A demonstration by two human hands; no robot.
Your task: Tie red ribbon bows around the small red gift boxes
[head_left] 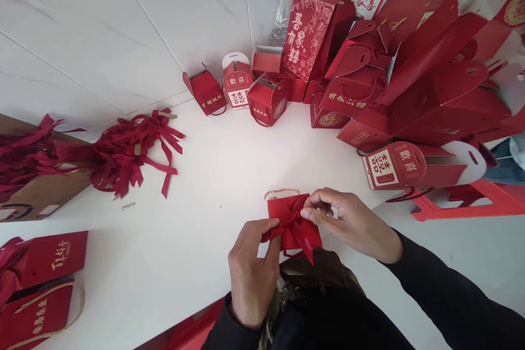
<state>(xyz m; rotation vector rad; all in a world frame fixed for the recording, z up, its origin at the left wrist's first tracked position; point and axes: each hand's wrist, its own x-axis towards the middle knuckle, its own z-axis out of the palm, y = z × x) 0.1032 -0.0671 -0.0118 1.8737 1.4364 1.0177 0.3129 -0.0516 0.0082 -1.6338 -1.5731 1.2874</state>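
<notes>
A small red gift box (275, 206) sits at the front edge of the white table, close to my body, with a beige cord handle (283, 191) at its far side. Across its top lies a red ribbon (296, 225) tied in a bow, one tail hanging over the front. My left hand (255, 262) pinches the bow's left loop between thumb and fingers. From the right, my right hand (338, 213) has its thumb and forefinger closed on the ribbon near the knot. The fingertips partly cover the bow.
Red gift boxes (309, 35) are piled at the back and right, beside a plastic bottle (281, 13). Bunched red ribbons (131, 147) lie at the left, near a cardboard box (61, 194). More red boxes (57, 257) stand front left. A red stool (463, 199) is at the right.
</notes>
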